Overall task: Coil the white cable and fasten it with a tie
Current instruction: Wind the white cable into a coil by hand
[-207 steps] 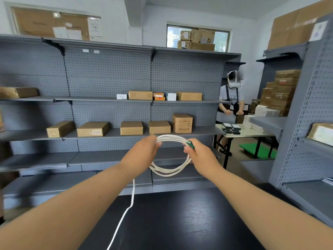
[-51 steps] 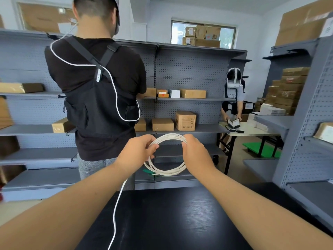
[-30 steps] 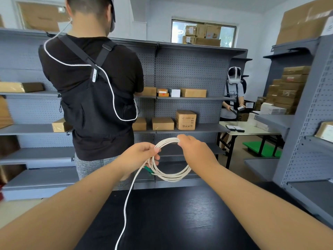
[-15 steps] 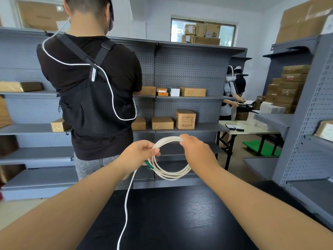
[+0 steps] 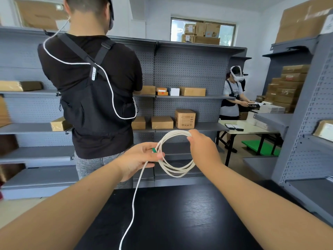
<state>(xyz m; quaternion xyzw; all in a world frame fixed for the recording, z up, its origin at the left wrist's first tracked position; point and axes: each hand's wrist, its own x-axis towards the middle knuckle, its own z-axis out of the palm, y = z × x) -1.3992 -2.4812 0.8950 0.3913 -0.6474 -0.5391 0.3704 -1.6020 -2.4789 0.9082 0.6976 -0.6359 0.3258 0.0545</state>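
Note:
The white cable [image 5: 177, 170] is wound into a round coil of several loops, held upright in the air above the black table [image 5: 180, 217]. My left hand [image 5: 138, 159] pinches the coil's left side, where a small green piece [image 5: 154, 150] shows between my fingers. My right hand [image 5: 201, 148] grips the coil's upper right. A loose tail of the cable [image 5: 133, 204] hangs from my left hand down to the near table edge.
A person in a black top [image 5: 93, 94] stands with their back to me just beyond the table, left of centre. Grey shelves with cardboard boxes [image 5: 185, 118] line the back wall and right side. Another person [image 5: 232, 98] works at a light table at the back right.
My left hand has slid up the coil's left side and the green piece now sits higher between its fingers. The hanging tail has shifted slightly right. The far person has turned back toward the table.

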